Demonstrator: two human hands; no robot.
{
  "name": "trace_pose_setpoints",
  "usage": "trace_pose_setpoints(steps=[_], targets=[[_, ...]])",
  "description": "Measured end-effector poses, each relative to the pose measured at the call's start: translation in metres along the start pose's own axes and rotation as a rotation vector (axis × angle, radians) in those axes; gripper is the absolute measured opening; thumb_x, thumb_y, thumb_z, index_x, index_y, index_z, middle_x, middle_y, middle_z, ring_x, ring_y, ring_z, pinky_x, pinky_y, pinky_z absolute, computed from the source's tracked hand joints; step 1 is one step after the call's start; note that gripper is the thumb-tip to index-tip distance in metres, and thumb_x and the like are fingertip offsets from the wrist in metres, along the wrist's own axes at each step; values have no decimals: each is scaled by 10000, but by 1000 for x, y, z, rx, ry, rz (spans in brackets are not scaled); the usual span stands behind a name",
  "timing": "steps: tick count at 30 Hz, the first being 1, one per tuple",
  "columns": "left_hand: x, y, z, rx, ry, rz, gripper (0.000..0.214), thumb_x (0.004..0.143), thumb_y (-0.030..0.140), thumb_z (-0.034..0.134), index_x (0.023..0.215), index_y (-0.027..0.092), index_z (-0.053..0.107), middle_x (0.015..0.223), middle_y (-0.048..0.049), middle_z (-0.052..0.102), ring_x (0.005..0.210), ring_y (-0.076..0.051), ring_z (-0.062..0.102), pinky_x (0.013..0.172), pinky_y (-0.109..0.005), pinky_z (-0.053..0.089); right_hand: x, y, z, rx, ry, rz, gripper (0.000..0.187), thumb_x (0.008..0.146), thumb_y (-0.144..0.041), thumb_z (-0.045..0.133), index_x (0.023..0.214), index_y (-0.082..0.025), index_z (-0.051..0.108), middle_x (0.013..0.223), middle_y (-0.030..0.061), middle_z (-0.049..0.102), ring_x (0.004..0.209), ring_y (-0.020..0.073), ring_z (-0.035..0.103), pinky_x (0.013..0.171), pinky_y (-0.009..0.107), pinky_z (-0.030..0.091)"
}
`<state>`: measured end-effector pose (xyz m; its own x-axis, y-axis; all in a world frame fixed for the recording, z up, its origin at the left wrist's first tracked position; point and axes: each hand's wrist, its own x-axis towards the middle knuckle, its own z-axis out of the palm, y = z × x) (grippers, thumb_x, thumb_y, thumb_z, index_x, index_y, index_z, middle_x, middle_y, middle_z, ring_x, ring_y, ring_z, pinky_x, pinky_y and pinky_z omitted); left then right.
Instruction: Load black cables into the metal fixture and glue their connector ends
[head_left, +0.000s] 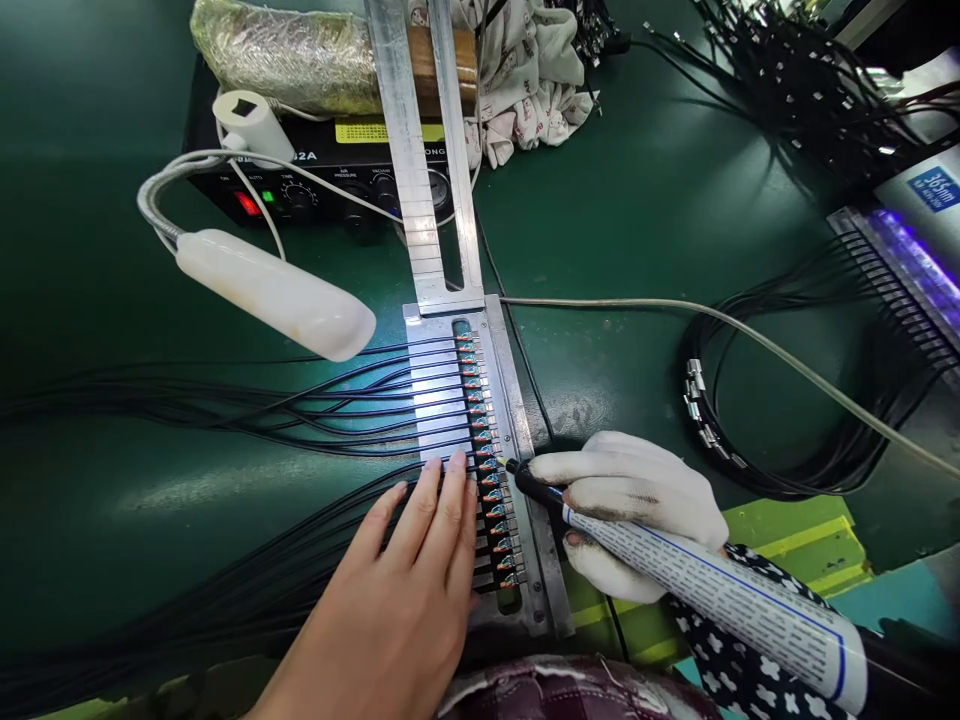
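My right hand (630,510), in a white glove with dark-stained fingertips, grips a glue syringe (720,590) with a printed white label. Its black tapered end points left, and the yellowish tip is at the wire ends of one cable in a metal fixture (538,560). Bare and laid flat, my left hand (401,590) rests its outstretched fingertips on the fixture's left plate, over black cables (322,525). Small connectors (491,495) with exposed coloured wires sit in a row along the fixture slot. My left fingers hide some cables.
A white gooseneck lamp (277,295) lights the fixture from the left. Behind stand a black dispenser box (322,195) and an upright slotted metal frame (420,200). A pale hose (675,305) crosses rightward above coiled black cables (787,485). A violet-lit curing unit (926,235) sits at right.
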<state>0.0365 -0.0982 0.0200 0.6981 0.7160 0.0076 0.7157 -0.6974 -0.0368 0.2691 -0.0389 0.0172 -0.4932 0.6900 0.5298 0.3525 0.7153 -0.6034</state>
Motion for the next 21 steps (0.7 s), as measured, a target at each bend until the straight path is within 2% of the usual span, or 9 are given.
trace_pose_setpoints(steps=[14, 18, 21], targets=[[1, 0, 0, 2, 3, 3, 627, 866, 341, 503, 1386, -8, 534, 1481, -261, 503, 1384, -415, 428, 1099, -533, 313, 1, 5, 2, 0, 57, -18, 96, 804, -144, 604, 896, -170, 612, 905, 130, 792, 752, 190, 763, 594, 305, 553], [1, 0, 0, 6, -1, -3, 629, 866, 344, 494, 1387, -8, 534, 1485, -260, 500, 1385, -414, 429, 1100, -533, 312, 2, 1, -4, -29, 7, -7, 82, 812, -162, 591, 885, -199, 601, 931, 114, 793, 706, 187, 746, 579, 312, 558], [-1, 1, -2, 0, 9, 1, 608, 869, 336, 482, 1372, 2, 555, 1478, -253, 511, 1378, -407, 438, 1116, -531, 287, 2, -6, -8, -37, 25, 0, 77, 812, -154, 581, 872, -199, 599, 923, 120, 793, 686, 187, 739, 585, 314, 567]])
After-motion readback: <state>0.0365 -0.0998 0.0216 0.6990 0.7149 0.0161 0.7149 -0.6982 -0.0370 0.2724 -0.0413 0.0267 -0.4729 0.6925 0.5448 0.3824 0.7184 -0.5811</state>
